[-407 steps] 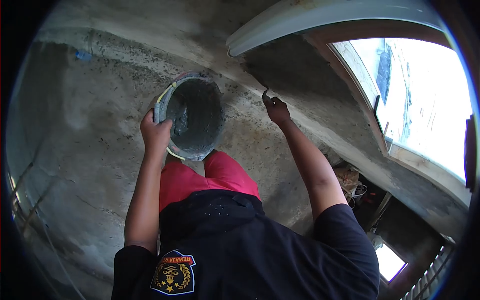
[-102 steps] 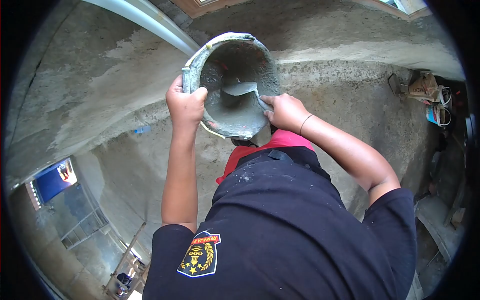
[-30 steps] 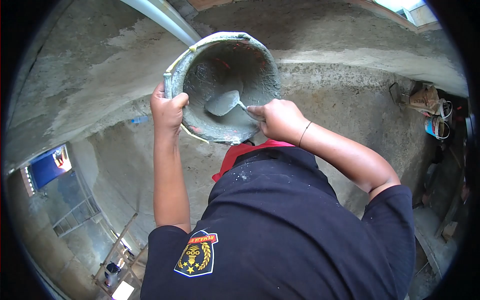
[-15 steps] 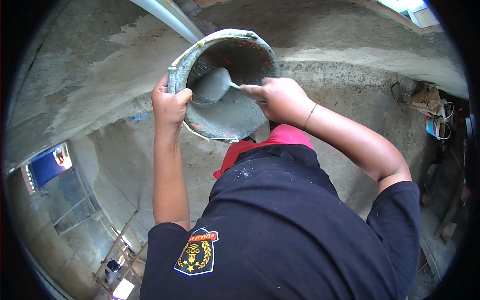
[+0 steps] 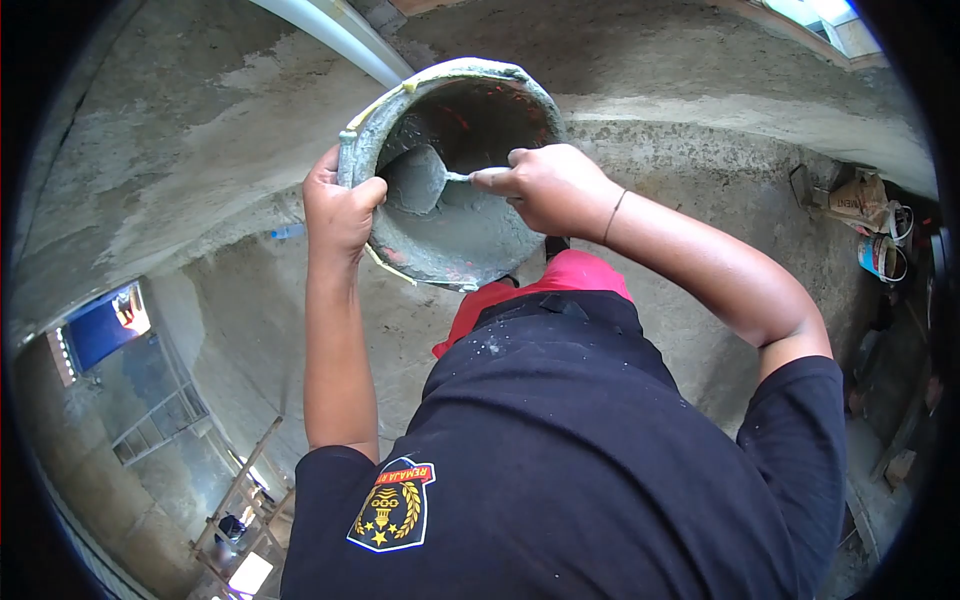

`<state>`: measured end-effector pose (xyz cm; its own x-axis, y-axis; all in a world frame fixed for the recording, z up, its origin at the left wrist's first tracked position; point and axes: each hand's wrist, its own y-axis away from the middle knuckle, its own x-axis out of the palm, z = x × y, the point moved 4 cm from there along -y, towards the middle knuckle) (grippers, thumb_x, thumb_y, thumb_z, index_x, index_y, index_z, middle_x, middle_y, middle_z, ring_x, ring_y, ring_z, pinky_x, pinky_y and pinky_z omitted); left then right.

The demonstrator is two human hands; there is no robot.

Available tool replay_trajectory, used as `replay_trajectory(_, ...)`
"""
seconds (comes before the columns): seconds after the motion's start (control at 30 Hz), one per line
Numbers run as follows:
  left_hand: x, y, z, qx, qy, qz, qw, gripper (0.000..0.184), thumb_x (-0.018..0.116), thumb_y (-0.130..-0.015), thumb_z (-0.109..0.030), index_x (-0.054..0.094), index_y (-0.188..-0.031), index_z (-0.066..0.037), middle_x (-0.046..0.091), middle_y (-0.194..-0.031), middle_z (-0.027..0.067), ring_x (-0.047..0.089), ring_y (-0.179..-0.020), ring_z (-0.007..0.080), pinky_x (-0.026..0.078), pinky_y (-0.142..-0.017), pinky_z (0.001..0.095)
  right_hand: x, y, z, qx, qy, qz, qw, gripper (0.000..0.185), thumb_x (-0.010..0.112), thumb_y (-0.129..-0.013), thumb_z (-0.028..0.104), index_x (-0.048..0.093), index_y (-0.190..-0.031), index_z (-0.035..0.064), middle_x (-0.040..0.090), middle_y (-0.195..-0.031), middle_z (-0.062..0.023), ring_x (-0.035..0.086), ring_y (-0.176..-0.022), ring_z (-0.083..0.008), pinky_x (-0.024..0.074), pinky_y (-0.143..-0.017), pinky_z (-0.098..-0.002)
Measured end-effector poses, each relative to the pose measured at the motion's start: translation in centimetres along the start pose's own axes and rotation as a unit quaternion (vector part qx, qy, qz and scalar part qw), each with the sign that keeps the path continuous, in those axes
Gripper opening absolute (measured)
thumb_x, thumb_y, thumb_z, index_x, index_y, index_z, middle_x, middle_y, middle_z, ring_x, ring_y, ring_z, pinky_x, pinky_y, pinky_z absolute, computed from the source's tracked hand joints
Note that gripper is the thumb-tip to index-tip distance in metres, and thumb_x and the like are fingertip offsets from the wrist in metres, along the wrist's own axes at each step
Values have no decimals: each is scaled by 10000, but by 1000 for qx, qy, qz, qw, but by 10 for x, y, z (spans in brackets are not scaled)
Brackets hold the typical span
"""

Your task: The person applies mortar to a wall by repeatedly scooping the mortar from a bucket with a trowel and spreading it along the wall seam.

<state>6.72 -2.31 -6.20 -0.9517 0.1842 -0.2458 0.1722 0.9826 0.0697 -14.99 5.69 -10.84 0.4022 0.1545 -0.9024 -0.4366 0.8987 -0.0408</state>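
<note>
A cement-crusted bucket [image 5: 470, 268] is tilted so its mouth faces me. My left hand [image 5: 340, 205] grips its rim on the left side, thumb over the edge. Grey wet mortar [image 5: 470, 225] lies along the inside of the bucket. My right hand [image 5: 555, 195] is closed around the handle of a trowel [image 5: 418, 180], index finger along it. The trowel's mortar-smeared blade is inside the bucket, near its left inner wall. Most of the trowel handle is hidden by my fingers.
A pale pipe [image 5: 345, 38] runs above the bucket. On the right stand a cement bag [image 5: 858, 203] and a small paint pail [image 5: 880, 258]. At lower left are a wooden frame [image 5: 240, 490] and a ladder-like frame [image 5: 160, 425]. A blue bottle [image 5: 287, 231] lies left.
The trowel blade has turned and shifted slightly left and down inside the bucket, its face now more toward me. My right hand has moved slightly with it. My left hand keeps its grip.
</note>
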Motion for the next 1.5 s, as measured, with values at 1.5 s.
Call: replay_trajectory(1.5, 3, -6, 36, -42, -59, -17, 997, 194, 600, -658, 13, 641, -846, -6, 559, -691, -39, 469, -599, 57, 409, -554, 242, 40, 28, -71, 46, 86, 63, 993, 182, 631, -842, 200, 624, -920, 36, 617, -880, -151, 667, -740, -328, 553, -670, -438)
